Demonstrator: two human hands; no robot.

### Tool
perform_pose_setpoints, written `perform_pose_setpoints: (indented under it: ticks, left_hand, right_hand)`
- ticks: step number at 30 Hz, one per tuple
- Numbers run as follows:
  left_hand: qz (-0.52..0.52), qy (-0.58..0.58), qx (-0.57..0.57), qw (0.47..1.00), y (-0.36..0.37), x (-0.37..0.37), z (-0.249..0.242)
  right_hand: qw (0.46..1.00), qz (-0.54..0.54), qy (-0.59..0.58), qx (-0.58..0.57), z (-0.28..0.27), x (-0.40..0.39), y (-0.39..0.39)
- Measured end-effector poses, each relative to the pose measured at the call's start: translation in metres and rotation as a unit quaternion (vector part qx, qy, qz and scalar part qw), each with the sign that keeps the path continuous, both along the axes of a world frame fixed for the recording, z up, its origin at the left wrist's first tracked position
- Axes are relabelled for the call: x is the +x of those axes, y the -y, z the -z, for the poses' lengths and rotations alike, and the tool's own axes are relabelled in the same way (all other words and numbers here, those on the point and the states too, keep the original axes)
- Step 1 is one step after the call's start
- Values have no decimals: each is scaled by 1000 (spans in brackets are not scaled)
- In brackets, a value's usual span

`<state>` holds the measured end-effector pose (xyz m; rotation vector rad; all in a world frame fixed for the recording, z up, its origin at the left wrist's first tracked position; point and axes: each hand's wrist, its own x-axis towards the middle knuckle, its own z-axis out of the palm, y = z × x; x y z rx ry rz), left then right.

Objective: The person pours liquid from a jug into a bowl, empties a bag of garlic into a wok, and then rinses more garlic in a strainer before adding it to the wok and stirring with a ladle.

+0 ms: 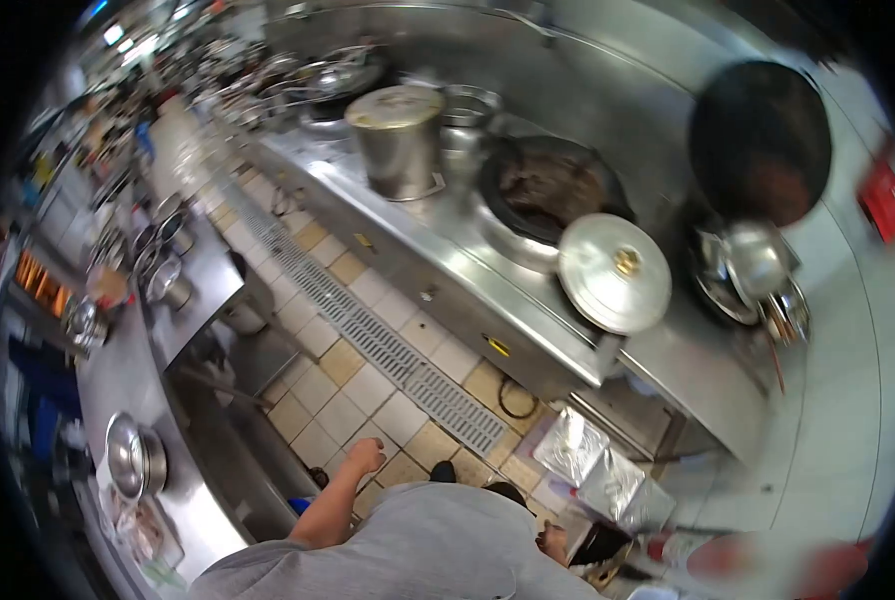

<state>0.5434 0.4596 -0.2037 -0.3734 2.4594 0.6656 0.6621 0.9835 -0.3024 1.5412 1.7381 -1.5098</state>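
My left hand (367, 456) hangs over the tiled floor beside the drain grate (408, 375), its fingers curled in and nothing visible in them. At my right side, low by my body, is my right hand (552, 543). Its fingers point down next to a dark opening, and I cannot make out whether they hold anything. Nearest to that hand are foil-covered trays (610, 486) on the right. Ahead on the steel range stands a wok (548, 185) with dark brown contents. A round metal lid (608, 290) with a brass knob leans in front of it.
A tall covered stockpot (398, 150) stands left of the wok. A large black wok (761, 143) leans at the right wall above metal bowls (758, 258). On the left counter (203, 510) are steel bowls (136, 457) and a plastic bag (143, 530).
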Motion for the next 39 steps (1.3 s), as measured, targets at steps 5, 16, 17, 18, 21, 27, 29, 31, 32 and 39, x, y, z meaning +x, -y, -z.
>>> perform_pose_setpoints:
  ticks: [5, 16, 17, 18, 21, 27, 29, 31, 32, 39]
  left_hand:
    - [-105, -61, 51, 991, 31, -7, -26]
    - [-251, -57, 66, 964, 165, -85, -21]
    - [-262, -53, 62, 962, 183, -93, -27]
    - [-262, -56, 61, 962, 199, -102, -38]
    - [-288, -90, 73, 951, 256, -140, -56]
    - [-480, -330, 11, 813, 365, -184, -94]
    - [-533, -380, -95, 750, 410, -198, -129]
    - [-571, -380, -181, 705, 469, -201, -150]
    - [-571, -379, -246, 685, 506, -200, -162]
    - [-683, -326, -368, 541, 801, -186, -306]
  right_hand:
    - [943, -321, -57, 68, -50, -127, 82]
    - [818, -423, -224, 319, -57, -359, 172]
    - [814, -437, -249, 290, -34, -384, 184]
    - [812, -445, -247, 285, -41, -406, 210]
    - [732, -536, -330, 260, -54, -508, 320]
    - [660, -615, -430, 33, -133, -658, 599]
    - [637, -650, -415, 10, -170, -688, 684]
    - [623, -656, -424, -42, -202, -706, 763]
    - [617, -661, -424, -45, -217, -713, 796]
    - [561, -737, -377, -1, -202, -764, 928]
